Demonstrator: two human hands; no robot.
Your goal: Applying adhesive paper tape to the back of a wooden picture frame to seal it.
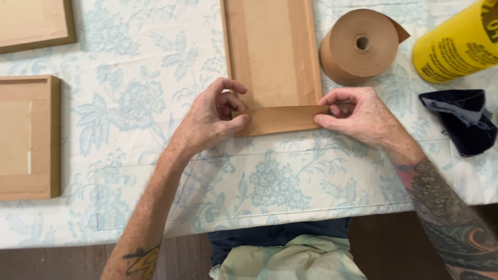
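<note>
A strip of brown paper tape lies across the near end of a framed panel turned back-side up, its long axis running left to right, square to the panel's own length, which runs away from the person. Each end of the strip is in a grip. The left hand pinches the left end between thumb and curled forefinger, fingers closed down tight on the paper. The right hand pinches the right end the same way, thumb under and fingers folded over. Both grips sit at about the same height on the bench, so the strip spans straight between them and neither hand is nearer to it than the other; the panel's lower edge lies directly under and just beyond the grips.

Beyond the right grip, and a little to its right, a fat roll of the same brown paper tape stands on its side with a loose tail. Further right lies a yellow cylinder, with a crumpled dark blue cloth nearer the person. Well to the left of the left grip lie two more brown-backed frames, one partly cut off by the top edge. The bench is covered with a pale floral cloth.
</note>
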